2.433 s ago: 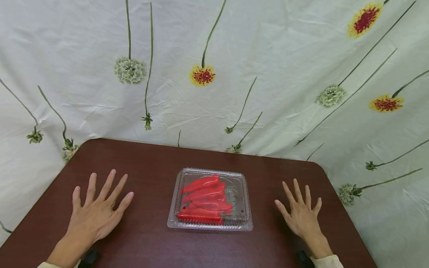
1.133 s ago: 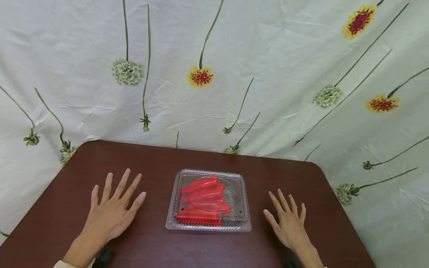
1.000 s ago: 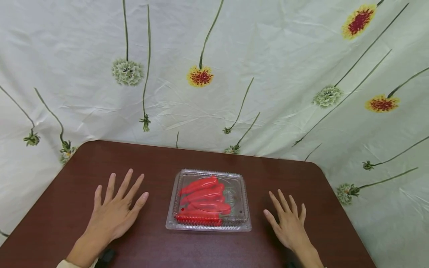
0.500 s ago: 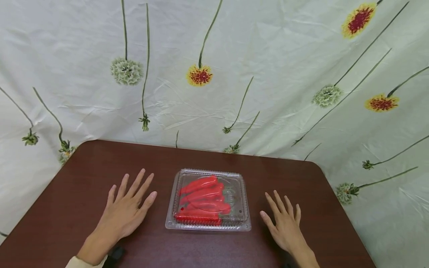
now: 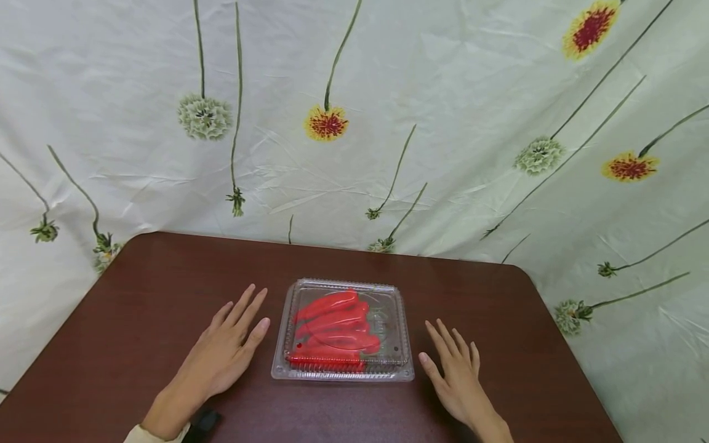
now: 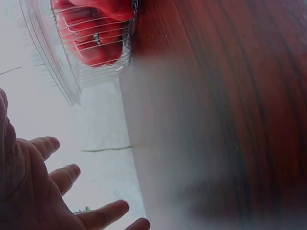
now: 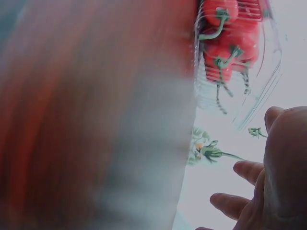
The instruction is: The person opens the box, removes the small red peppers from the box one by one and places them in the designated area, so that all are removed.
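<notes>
A clear plastic clamshell box [image 5: 390, 332] sits lidded at the middle of the dark wood table. Several red peppers [image 5: 332, 323] lie inside it, their green stems [image 7: 223, 57] showing through the wall in the right wrist view. To the left of the box is my left hand [image 5: 218, 357], fingers extended and thumb tip near the box's left side. My right hand [image 5: 456, 384] is on the other side, fingers straight, its thumb close to the lower right corner. Both hands hold nothing and stay apart from the box.
The brown table [image 5: 310, 415] has rounded far corners. Behind it hangs a white cloth [image 5: 266, 160] printed with flowers, reaching down along the far and side edges. A dark strap piece [image 5: 204, 423] shows at the left wrist.
Both hands have moved inward toward the box, the left one rightward and the right one leftward. Their spread fingers have drawn closer together. The box has stayed in place.
</notes>
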A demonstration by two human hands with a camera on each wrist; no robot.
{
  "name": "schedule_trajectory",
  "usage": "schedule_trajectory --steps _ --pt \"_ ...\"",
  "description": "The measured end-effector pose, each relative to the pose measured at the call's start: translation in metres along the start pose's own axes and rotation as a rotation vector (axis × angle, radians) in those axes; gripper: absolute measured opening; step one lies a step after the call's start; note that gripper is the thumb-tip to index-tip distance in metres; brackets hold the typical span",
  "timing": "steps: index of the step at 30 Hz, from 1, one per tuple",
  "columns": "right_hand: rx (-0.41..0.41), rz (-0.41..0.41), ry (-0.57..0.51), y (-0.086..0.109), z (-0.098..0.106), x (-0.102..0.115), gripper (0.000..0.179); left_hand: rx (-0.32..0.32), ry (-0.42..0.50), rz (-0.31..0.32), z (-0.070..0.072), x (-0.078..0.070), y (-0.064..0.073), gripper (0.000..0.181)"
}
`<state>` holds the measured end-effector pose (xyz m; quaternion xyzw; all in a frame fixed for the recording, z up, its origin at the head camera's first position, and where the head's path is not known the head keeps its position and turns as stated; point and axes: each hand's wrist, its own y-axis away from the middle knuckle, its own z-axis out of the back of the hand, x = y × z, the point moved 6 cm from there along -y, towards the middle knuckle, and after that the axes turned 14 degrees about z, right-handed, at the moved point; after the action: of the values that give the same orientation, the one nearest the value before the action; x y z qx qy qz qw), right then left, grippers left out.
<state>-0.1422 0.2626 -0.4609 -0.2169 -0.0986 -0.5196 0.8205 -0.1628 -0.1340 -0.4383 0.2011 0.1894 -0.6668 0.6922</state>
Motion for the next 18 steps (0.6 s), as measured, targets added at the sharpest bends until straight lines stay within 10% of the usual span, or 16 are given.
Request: schedule_trajectory --steps 9,18 --pt "-0.019 0.009 -0.138 0.001 -0.008 0.009 0.058 0.041 0.114 -0.031 -0.008 -0.008 -0.002 0.058" --pt "0.044 -0.117 -0.573 0.001 -0.010 0.017 0.060 0.068 0.304 -0.126 -0.016 -0.019 -0.002 0.054"
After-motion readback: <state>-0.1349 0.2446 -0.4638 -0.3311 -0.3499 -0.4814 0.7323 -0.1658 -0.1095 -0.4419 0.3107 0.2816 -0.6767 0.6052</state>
